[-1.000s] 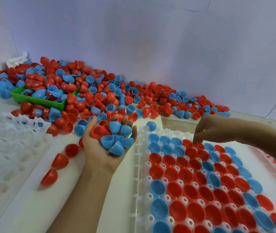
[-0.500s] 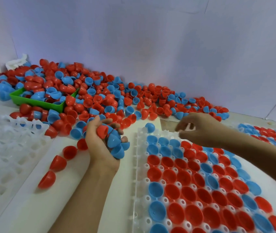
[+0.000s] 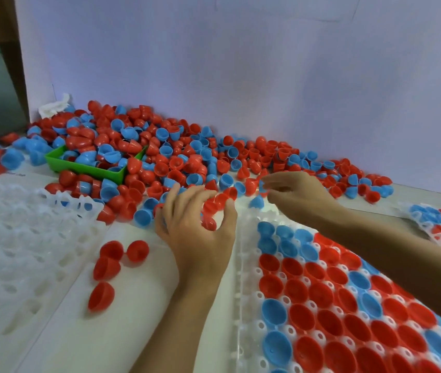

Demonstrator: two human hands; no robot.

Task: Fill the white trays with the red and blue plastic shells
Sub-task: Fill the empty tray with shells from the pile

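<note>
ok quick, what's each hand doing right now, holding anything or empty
Left hand: fingers curled round red shells at the edge of the pile.
Right hand: fingertips pinch what looks like a blue shell; blurred, hard to be sure.

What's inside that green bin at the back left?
The green bin holds blue and red shells, heaped above its rim. Its floor and lower shells are covered, so they cannot be seen.

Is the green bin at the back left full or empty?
Full. The green bin is heaped above its rim with red and blue plastic shells, and more lie piled around it.
</note>
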